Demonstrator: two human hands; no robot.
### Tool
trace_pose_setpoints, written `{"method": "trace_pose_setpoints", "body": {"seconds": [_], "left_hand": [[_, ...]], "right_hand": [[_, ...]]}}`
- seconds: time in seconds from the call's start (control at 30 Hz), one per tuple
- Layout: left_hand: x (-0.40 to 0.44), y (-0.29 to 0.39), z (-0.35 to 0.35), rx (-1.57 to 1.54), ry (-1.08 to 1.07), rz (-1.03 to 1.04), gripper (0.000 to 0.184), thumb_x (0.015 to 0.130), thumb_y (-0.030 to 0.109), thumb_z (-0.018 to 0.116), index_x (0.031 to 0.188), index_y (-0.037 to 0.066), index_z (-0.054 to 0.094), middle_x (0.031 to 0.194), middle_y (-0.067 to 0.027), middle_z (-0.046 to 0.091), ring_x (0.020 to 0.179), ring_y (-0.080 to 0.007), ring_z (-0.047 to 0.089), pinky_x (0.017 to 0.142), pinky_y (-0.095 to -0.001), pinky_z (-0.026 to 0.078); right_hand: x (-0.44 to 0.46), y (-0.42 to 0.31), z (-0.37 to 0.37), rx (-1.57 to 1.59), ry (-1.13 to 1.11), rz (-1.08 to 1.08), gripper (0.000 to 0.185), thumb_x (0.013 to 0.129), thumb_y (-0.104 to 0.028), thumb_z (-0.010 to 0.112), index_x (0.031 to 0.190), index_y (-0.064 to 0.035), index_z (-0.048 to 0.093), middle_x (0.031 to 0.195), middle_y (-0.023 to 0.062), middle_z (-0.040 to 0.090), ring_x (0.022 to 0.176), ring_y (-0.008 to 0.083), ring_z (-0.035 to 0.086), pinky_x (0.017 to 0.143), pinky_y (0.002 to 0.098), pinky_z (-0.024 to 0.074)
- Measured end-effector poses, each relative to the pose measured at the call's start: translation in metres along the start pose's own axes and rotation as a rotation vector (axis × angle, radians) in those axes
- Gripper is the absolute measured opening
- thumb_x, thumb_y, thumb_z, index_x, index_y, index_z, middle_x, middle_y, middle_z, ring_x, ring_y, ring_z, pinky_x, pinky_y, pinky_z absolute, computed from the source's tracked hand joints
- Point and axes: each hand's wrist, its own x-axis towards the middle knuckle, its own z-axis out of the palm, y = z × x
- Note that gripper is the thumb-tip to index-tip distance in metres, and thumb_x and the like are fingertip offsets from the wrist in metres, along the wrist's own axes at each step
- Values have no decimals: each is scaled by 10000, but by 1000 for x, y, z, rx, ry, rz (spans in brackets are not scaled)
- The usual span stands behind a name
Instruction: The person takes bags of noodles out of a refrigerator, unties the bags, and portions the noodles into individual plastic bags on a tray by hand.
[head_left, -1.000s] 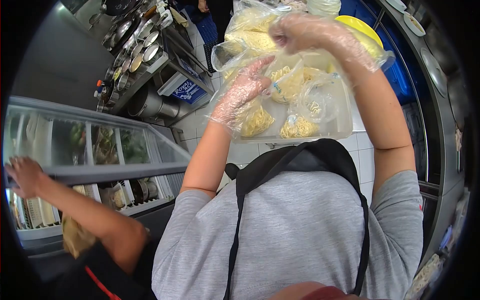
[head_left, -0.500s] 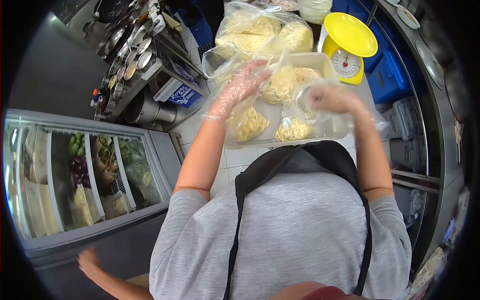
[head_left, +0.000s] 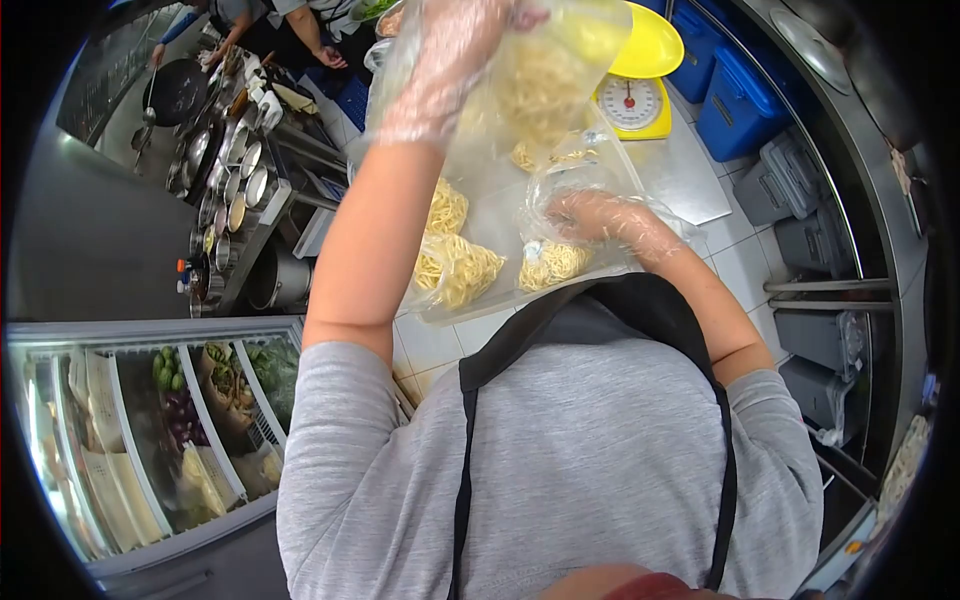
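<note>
My left hand (head_left: 455, 60), in a clear plastic glove and blurred, is raised high with its fingers closed on the top of a large clear bag of noodles (head_left: 540, 95). The bag hangs over a translucent plastic tub (head_left: 497, 205). My right hand (head_left: 595, 215), also gloved, is low over the tub's right side, with curled fingers on a clear plastic bag (head_left: 545, 190). Just below it lies a small bag of noodles (head_left: 555, 265). Another noodle bag (head_left: 460, 270) rests at the tub's near left, with more noodles (head_left: 447, 208) behind it.
A yellow scale (head_left: 635, 100) stands behind the tub on the right. Lidded blue bins (head_left: 745, 110) line the right side. At left are a rack of pans (head_left: 235, 190) and a glass-topped fridge (head_left: 180, 430) with vegetables. Other people (head_left: 310, 30) stand at the far left.
My left hand has risen up and forward, lifting the large noodle bag. My right hand has moved slightly left and down. The view has shifted; another person's arm has left the lower left.
</note>
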Motion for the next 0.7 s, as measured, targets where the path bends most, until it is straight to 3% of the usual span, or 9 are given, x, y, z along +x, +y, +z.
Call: {"method": "trace_pose_setpoints", "body": {"seconds": [0.07,0.17,0.23,0.37,0.43,0.5,0.53,0.7], "left_hand": [[22,-9,6,21,-34,95,343,871,179,542,1146,-25,515,956,-79,603,843,-148,582,728,-243,474],[30,16,34,78,90,96,339,878,172,525,1140,-42,511,943,-81,605,828,-144,584,713,-243,473],[41,1,47,-118,59,93,350,880,177,515,1143,-53,504,927,-81,609,803,-138,588,714,-243,473],[36,-19,56,151,81,21,369,889,194,471,1165,-49,497,964,-121,620,840,-166,596,763,-271,468],[36,-23,54,127,100,15,369,889,191,455,1169,-46,496,979,-132,621,855,-177,597,782,-283,464],[33,-23,50,348,87,-18,364,885,183,464,1174,-35,498,970,-129,621,836,-168,600,759,-273,470],[39,-33,51,126,133,-149,354,877,156,475,1182,-21,497,971,-123,621,819,-158,603,722,-256,478],[38,-37,50,142,107,-122,372,865,136,504,1206,-10,479,990,-111,616,802,-148,606,675,-242,484]], "right_hand": [[-2,0,0,7,21,16,445,722,-250,612,1148,-139,550,1140,127,554,1069,303,515,916,403,393],[1,4,1,28,0,26,449,715,-254,624,1143,-138,553,1128,127,563,1065,299,520,914,398,394],[3,5,3,20,-15,32,455,708,-260,636,1138,-138,555,1116,127,571,1061,300,523,910,391,397],[0,3,2,66,-3,76,445,705,-257,644,1125,-136,561,1112,125,574,1058,298,524,906,390,397],[-2,2,1,32,8,34,425,724,-206,645,1128,-115,546,1118,96,556,1056,292,513,902,377,394],[-2,0,-1,39,2,50,418,726,-208,644,1122,-117,548,1120,92,555,1058,289,511,902,377,394],[-2,-1,-2,40,-8,61,410,728,-210,643,1117,-118,550,1121,88,555,1060,286,510,903,377,394],[-2,-4,-6,22,-25,63,401,729,-214,643,1107,-115,553,1115,92,557,1054,286,514,904,379,394]]}}
